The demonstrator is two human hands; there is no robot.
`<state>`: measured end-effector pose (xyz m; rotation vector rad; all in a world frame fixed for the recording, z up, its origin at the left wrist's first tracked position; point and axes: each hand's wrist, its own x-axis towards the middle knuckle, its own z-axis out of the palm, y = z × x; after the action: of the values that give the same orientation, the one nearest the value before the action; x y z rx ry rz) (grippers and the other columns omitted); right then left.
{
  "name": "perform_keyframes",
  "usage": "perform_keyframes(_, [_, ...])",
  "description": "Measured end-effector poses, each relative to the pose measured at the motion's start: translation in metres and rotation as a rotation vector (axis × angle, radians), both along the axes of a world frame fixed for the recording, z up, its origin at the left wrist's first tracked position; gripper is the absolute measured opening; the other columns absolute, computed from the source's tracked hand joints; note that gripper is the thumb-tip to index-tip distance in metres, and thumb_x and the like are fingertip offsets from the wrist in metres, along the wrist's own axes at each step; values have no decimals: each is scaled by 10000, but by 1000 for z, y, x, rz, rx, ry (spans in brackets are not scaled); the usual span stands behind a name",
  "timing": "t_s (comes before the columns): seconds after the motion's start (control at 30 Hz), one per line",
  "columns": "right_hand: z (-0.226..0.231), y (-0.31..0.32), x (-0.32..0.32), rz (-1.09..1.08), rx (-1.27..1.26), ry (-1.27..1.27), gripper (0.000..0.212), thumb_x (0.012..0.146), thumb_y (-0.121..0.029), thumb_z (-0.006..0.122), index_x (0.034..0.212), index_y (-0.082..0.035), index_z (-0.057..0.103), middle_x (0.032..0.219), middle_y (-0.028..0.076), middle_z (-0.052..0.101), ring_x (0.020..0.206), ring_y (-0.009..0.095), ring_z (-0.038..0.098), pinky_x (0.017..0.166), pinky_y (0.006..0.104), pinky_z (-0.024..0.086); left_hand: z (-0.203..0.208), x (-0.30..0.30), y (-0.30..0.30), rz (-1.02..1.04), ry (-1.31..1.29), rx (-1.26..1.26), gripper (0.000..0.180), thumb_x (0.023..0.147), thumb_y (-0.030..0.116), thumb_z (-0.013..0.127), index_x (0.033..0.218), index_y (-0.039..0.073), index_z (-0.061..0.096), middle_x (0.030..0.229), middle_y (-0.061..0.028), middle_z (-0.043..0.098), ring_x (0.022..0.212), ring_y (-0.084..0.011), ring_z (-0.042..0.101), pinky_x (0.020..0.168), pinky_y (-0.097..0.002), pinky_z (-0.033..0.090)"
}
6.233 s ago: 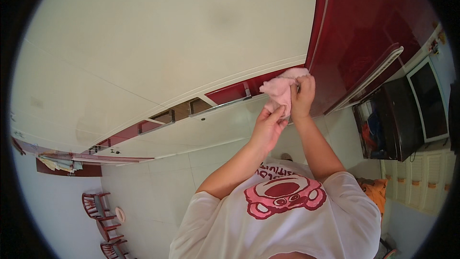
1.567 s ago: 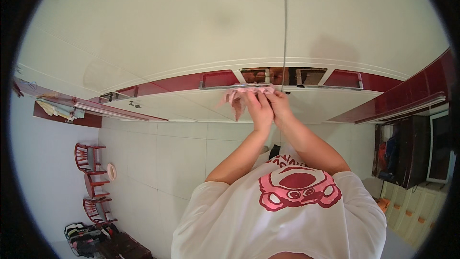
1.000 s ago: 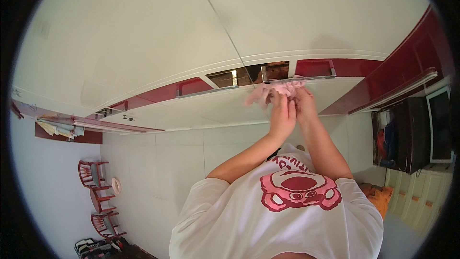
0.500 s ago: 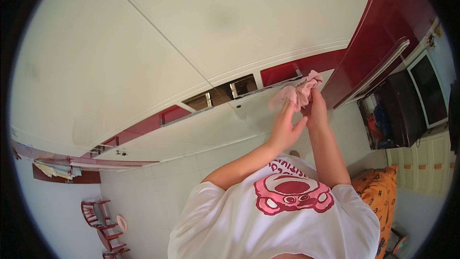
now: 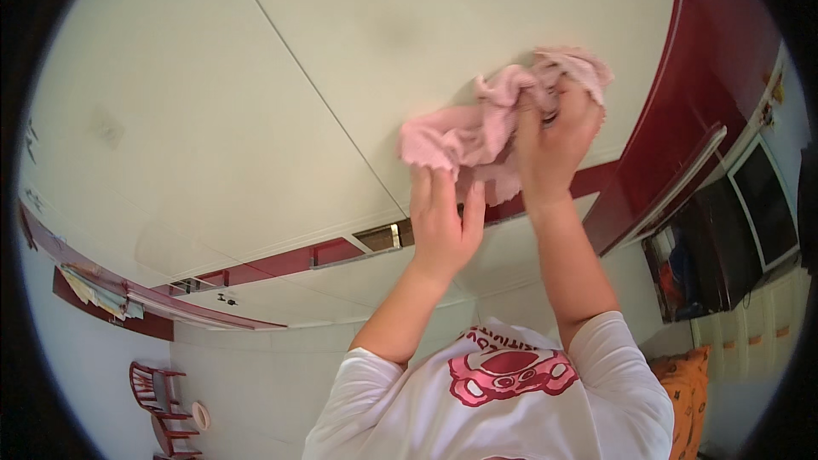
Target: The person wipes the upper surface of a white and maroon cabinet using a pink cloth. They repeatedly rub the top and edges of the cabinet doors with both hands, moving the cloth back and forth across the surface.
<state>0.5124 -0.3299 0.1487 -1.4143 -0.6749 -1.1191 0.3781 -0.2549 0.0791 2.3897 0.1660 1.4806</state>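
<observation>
A crumpled pink cloth [image 5: 481, 132] is spread out in front of the cream-white panel [image 5: 358, 43]. At its right end my right hand [image 5: 558, 140] is closed on a bunched part, slightly blurred, with cloth draped over the fingertips. My left hand [image 5: 443, 217] has its fingertips at the cloth's lower left edge, where they seem to grip it; the thumb stands apart from the fingers. Loose folds run between the two hands, and a flap hangs below them.
Below the panel runs a dark red strip with shiny handles [image 5: 383, 237]. A dark red panel [image 5: 707, 60] stands at the right, near a dark cabinet with a screen [image 5: 764, 200]. Red chairs [image 5: 159, 392] are at the lower left, and an orange cloth [image 5: 684, 392] is at the lower right.
Both hands have risen onto the cream-white panel and moved apart, the left one leftward. The cloth, bunched before, is now stretched wider between them.
</observation>
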Motion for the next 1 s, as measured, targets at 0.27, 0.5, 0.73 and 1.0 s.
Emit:
perform_keyframes(0.27, [-26, 70, -66, 519, -236, -432, 207, 717, -148, 715, 911, -79, 696, 965, 119, 661, 844, 306, 656, 626, 405, 531, -8, -43, 50, 146, -335, -199, 564, 969, 71, 461, 1471, -105, 274, 1468, -254, 360, 1332, -372, 397, 1129, -448, 280])
perform_keyframes(0.5, [-74, 61, -71, 625, -284, -293, 260, 687, -189, 740, 934, -112, 716, 1081, 61, 684, 986, 295, 678, 802, 457, 549, -45, -44, 43, 165, -340, -257, 593, 982, 89, 405, 1505, -99, 200, 1572, -224, 222, 1447, -332, 250, 1178, -434, 196])
perform_keyframes(0.73, [22, 27, 6, 145, -96, -477, 170, 819, -231, 662, 936, -110, 683, 967, 60, 697, 929, 280, 681, 1028, 648, 349, 36, 26, 24, 130, -295, 272, 633, 1018, 223, 471, 1522, -55, 207, 1591, -275, 185, 1474, -449, 176, 1184, -578, 86])
perform_keyframes(1.0, [24, -48, 83, -226, -146, -109, 368, 888, -159, 559, 1188, 52, 585, 1103, 225, 640, 1083, 427, 592, 1150, 641, 172, 116, 149, -32, 182, -253, 596, 656, 918, 391, 609, 1423, -1, 463, 1533, -192, 366, 1402, -409, 352, 1155, -591, 233])
